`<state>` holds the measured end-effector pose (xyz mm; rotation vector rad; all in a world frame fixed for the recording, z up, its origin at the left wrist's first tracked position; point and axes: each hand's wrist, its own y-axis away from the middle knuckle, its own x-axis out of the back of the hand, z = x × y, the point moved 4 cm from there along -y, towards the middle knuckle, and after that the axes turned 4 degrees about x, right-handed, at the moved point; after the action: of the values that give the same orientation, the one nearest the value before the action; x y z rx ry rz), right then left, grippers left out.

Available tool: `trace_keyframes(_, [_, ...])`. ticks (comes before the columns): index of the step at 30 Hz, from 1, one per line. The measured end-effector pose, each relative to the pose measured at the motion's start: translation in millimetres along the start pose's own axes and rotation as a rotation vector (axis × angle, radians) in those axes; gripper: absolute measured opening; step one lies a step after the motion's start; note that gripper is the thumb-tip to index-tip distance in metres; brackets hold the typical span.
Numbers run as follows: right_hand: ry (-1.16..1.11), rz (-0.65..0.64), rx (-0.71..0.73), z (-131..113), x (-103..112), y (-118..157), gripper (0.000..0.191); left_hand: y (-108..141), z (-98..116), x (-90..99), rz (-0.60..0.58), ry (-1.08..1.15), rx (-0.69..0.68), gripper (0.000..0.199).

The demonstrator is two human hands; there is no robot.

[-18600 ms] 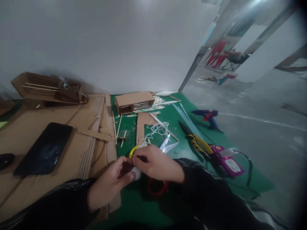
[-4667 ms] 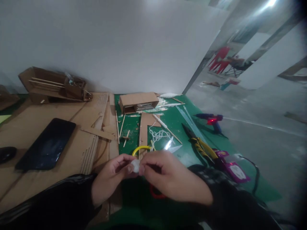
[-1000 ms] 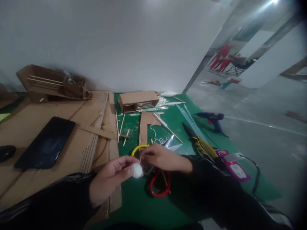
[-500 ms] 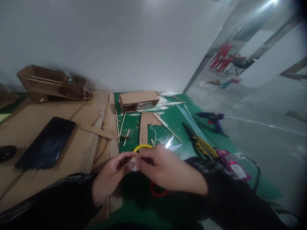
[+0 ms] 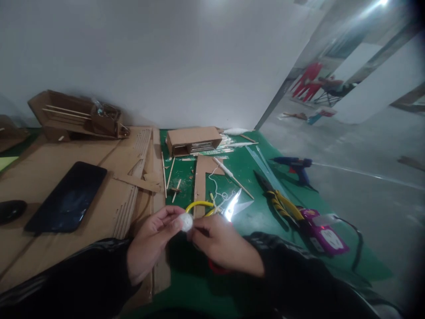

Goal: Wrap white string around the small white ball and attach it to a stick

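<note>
My left hand (image 5: 154, 237) pinches a small white round ball (image 5: 187, 222), perhaps of wound thread, between thumb and fingers. My right hand (image 5: 219, 241) is closed beside the ball's right side, its fingertips pressed together; what lies between them is too small to make out. Just behind the hands are scissors (image 5: 231, 207) with shiny blades, partly covered by my right hand. Yellow handle loops (image 5: 199, 203) also show there, partly hidden. A stick wound with white thread (image 5: 226, 169) lies farther back, a loose white string (image 5: 215, 185) curling from it.
A cardboard box (image 5: 194, 138) stands at the back. On the right lie yellow-black pliers (image 5: 279, 201), a blue glue gun (image 5: 295, 166) and a purple power strip (image 5: 327, 235). A black tablet (image 5: 68, 197) rests on cardboard at left, with a cardboard structure (image 5: 76, 116) behind.
My right hand has shifted slightly down and left, its wrist turning. The white ball, mostly covered by fingers before, now shows between my hands.
</note>
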<state>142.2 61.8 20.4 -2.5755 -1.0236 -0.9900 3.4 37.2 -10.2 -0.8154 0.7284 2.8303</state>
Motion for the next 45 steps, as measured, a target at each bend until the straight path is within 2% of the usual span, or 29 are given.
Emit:
trace_keyframes(4, [-0.046, -0.008, -0.025, 13, 18, -8, 0.024, 1, -1, -0.9, -0.042, -0.067, 0.023, 0.029])
trace_keyframes(9, [-0.032, 0.012, -0.007, 22, 36, -17, 0.027, -1, -5, 1.5, -0.053, -0.225, 0.028, 0.025])
trace_keyframes(12, [-0.019, -0.004, 0.001, 18, 40, -21, 0.028, -3, -6, 1.5, -0.054, -0.326, 0.03, 0.024])
trace_keyframes(16, [-0.005, -0.016, -0.02, -1, 41, -22, 0.025, -5, -5, 0.2, -0.03, -0.353, 0.038, 0.023])
trace_keyframes(22, [0.086, -0.004, 0.057, -40, 28, 1, 0.023, -3, -4, -0.7, 0.031, -0.223, 0.042, 0.022])
trace_keyframes(25, [0.085, 0.014, 0.071, -46, 13, 12, 0.024, -2, -5, 0.0, 0.062, -0.089, 0.068, 0.032])
trace_keyframes(27, [0.059, 0.014, 0.082, -44, 3, 14, 0.024, -1, -6, -0.5, 0.047, 0.001, 0.078, 0.035])
trace_keyframes(29, [0.013, 0.019, 0.098, -40, -4, 12, 0.024, -1, -6, -0.9, 0.022, 0.067, 0.068, 0.03])
trace_keyframes(34, [-0.055, 0.028, 0.09, -28, -9, 7, 0.026, -3, -4, 0.8, -0.028, 0.135, 0.056, 0.021])
trace_keyframes(41, [-0.103, 0.061, 0.081, -13, -10, 8, 0.024, -2, 0, -0.1, -0.042, 0.084, 0.001, 0.024])
trace_keyframes(45, [-0.229, 0.049, 0.074, -6, -9, 7, 0.023, -4, -1, 2.1, -0.029, -0.024, -0.024, 0.025])
